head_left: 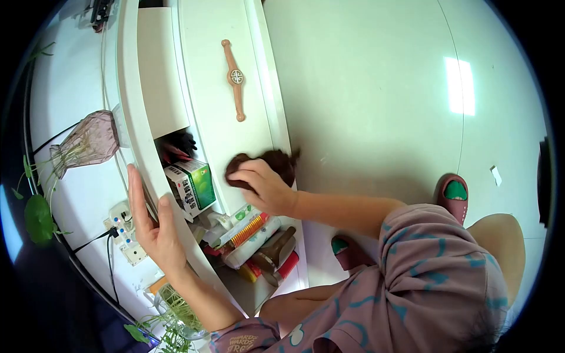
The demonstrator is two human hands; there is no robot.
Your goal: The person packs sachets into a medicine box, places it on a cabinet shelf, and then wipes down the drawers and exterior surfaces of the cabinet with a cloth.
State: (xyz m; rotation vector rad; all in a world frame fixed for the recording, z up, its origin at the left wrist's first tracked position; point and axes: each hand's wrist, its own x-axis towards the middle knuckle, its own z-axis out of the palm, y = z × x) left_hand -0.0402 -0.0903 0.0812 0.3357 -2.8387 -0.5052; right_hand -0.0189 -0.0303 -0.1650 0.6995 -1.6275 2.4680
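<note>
My right hand point(266, 189) has its fingers closed over a dark brown, soft cloth-like bundle point(281, 165), which lies against the white drawer front point(218, 106). Part of the bundle is hidden under the fingers. My left hand point(154, 230) is flat with its fingers stretched along the edge of the white cabinet top point(132, 112), holding nothing. Between the hands, inside the open storage space, stands a green and white box point(197, 185). Below my right hand sit a yellow comb point(249, 229) and several packets and other items.
A pink glass vase point(91, 141) with a plant stands on the cabinet top. Near it are a power strip point(125, 229) with a plugged cord and another potted plant point(179, 309). A long brown handle point(234, 79) juts from the drawer front. A white scrap point(496, 175) lies on the floor.
</note>
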